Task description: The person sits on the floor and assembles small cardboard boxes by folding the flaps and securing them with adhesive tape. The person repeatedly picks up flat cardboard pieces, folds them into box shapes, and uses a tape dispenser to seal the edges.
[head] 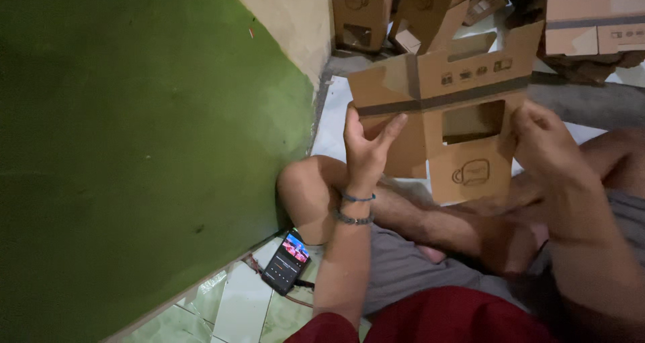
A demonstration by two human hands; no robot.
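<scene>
Your left hand (366,145) gripped the left edge of one flat cardboard blank (440,124), fingers spread along it; your right hand (544,141) pinched its right edge. You held it up over your crossed legs. One phone (287,261) lay on the tiles by your knee, screen lit. The blank: brown, a grey tape band across, one rectangular window, a mug outline beneath. Beyond, at least three more cardboard pieces (363,10) were stacked by the wall (134,148).
</scene>
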